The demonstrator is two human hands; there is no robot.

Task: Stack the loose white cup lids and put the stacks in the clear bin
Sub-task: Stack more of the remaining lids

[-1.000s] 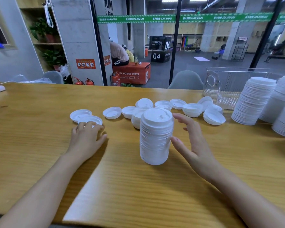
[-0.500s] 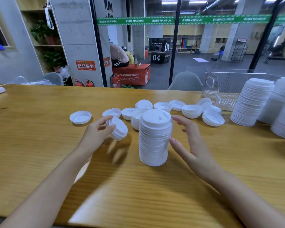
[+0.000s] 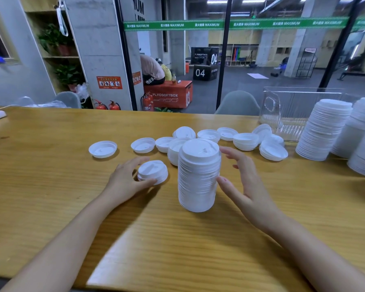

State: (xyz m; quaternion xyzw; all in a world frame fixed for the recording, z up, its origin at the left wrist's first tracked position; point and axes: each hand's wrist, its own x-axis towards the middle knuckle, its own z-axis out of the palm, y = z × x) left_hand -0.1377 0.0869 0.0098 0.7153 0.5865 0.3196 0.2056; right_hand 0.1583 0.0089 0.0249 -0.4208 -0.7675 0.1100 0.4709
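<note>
Your left hand [image 3: 126,182] grips a round white plastic lid [image 3: 152,172].
Your right hand [image 3: 243,182], fingers [image 3: 237,158] relaxed, is just beside the tall stack of white lids [image 3: 198,175]; the clear plastic bin [image 3: 293,106] stands at far right.

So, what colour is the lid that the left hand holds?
White. The lid shows best in the head view, in the left hand.
</note>
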